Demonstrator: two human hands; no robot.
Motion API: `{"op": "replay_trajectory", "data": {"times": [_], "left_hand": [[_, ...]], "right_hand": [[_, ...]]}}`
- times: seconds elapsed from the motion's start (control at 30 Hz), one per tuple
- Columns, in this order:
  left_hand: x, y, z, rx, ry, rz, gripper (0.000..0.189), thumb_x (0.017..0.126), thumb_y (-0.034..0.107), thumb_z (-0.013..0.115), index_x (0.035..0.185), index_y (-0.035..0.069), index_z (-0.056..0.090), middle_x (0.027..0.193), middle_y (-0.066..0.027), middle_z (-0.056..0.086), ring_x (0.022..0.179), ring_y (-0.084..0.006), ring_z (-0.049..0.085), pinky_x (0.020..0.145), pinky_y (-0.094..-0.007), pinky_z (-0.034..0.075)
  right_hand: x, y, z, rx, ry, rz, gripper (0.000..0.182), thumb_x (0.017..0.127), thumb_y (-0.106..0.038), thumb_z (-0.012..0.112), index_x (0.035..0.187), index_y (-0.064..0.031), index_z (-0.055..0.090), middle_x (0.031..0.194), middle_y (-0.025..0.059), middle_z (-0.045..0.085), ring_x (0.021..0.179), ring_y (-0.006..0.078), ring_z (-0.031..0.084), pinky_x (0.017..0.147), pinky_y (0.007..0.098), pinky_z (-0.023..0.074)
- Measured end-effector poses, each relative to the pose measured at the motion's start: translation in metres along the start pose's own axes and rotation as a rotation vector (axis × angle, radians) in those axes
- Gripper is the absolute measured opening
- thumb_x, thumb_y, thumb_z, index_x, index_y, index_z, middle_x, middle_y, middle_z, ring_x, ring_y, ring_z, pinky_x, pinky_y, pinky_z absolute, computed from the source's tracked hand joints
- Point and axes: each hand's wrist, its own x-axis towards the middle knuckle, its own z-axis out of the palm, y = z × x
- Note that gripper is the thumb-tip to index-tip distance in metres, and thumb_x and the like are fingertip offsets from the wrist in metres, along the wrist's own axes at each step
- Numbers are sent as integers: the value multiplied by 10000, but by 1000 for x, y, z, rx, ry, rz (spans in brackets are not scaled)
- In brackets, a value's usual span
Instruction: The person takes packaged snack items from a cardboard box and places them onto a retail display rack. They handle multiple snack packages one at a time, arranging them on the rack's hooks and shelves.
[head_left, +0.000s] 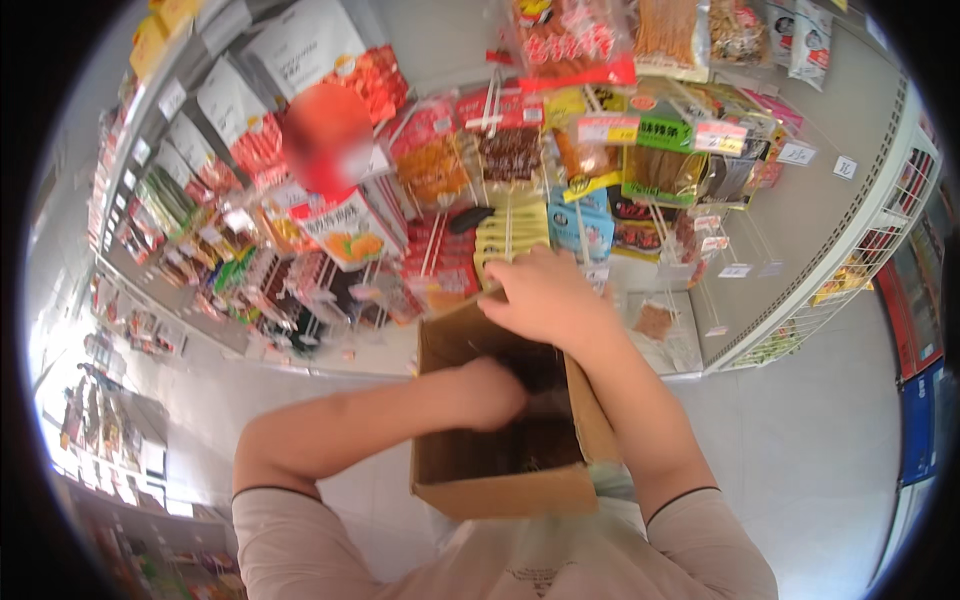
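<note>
An uncovered cardboard box (510, 491) is between my body and the shelf, its inside dark. My left hand (487, 394) reaches down into it, blurred by motion, with the fingers hidden; whether it holds anything cannot be told. Above the box's far right corner is my right hand (551, 296), its fingers over the lower ends of a row of yellow snack packets (510, 229) hanging on a hook. Whether the fingers grip a packet is unclear. Red packets (439, 255) hang to the left of the yellow ones, and light blue packets (581, 225) to the right.
Bagged snacks (514, 150) hang from metal hooks across the shelf unit, with handwritten price tags (796, 153) on the hook ends. A flat packet (654, 321) lies on the bottom shelf (684, 315). A wire rack (855, 277) stands at the right end. Grey tiled floor (787, 435) surrounds me.
</note>
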Motion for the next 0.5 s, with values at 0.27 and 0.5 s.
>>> {"op": "replay_trajectory", "data": {"times": [0.27, 0.5], "left_hand": [[-147, 14, -38, -590, 518, 207, 396, 909, -42, 621, 1234, 101, 795, 1053, -130, 807, 956, -354, 778, 866, -470, 624], [-207, -3, -62, -673, 991, -79, 174, 1016, -33, 649, 1140, -11, 770, 970, -134, 784, 891, -241, 771, 823, -363, 603]], "right_hand": [[2, -1, 2, 34, -15, -11, 393, 926, -463, 762, 1072, -98, 756, 1021, 149, 801, 1121, 377, 700, 946, 554, 528], [7, -17, 7, 5, -84, -7, 439, 954, -507, 712, 1117, -101, 751, 1047, 155, 795, 1159, 379, 672, 977, 566, 508]]}}
